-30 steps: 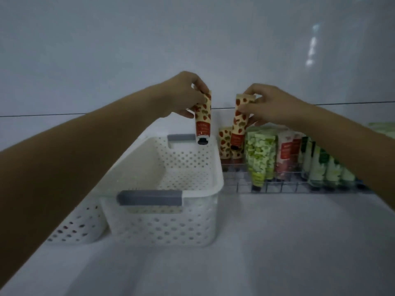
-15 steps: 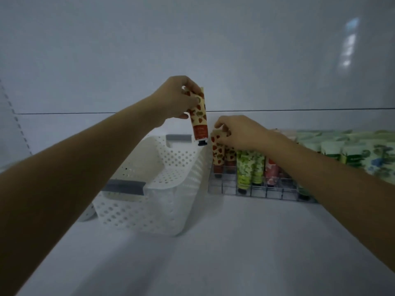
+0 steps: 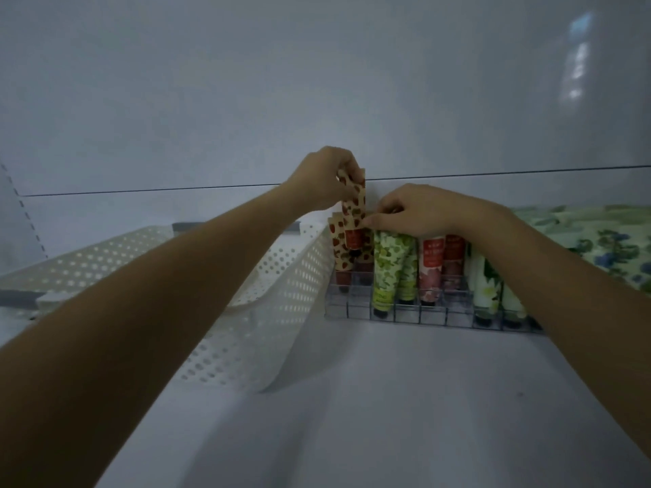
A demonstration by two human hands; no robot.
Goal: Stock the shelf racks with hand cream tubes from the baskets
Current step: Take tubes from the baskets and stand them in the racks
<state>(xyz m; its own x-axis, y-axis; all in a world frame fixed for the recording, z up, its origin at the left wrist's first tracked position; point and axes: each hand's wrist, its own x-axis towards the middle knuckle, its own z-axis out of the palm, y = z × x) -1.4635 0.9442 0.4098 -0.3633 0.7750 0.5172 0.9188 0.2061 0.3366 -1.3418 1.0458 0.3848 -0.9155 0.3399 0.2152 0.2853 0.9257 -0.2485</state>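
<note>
Left hand (image 3: 326, 179) up high, fingers curled round the crimped top of a strawberry-print tube (image 3: 353, 220). It hangs cap-down, right over the left end of the wire rack (image 3: 422, 313), low enough that its cap is in among the strawberry tubes already standing there (image 3: 339, 251). Not seated yet, by the look of it.

Right hand (image 3: 421, 209) comes in from the other side, fingers (image 3: 374, 220) bent and touching the tube tops just beside the hanging one. Is it pinching a tube or only steadying the row? Can't tell from here.

Out from the hands, the rack is well on its way: green leaf-print tubes (image 3: 387, 272) next along, then red and pink ones (image 3: 432, 265), then white floral ones (image 3: 488, 287), all cap-down in their cells. The front cells at the strawberry end look unfilled, so there's room to go.

Further right, a blurred spread of green and blue print (image 3: 599, 241), probably more stocked tubes, but too soft to be sure.

The white perforated basket (image 3: 281, 311) sits touching the rack's left side on the shelf (image 3: 387, 410). The left arm covers most of its inside, and no tubes show in the part that can be seen. My read: this one is nearly in, the strawberry column is part-filled, and how much stock is left can't be called.
</note>
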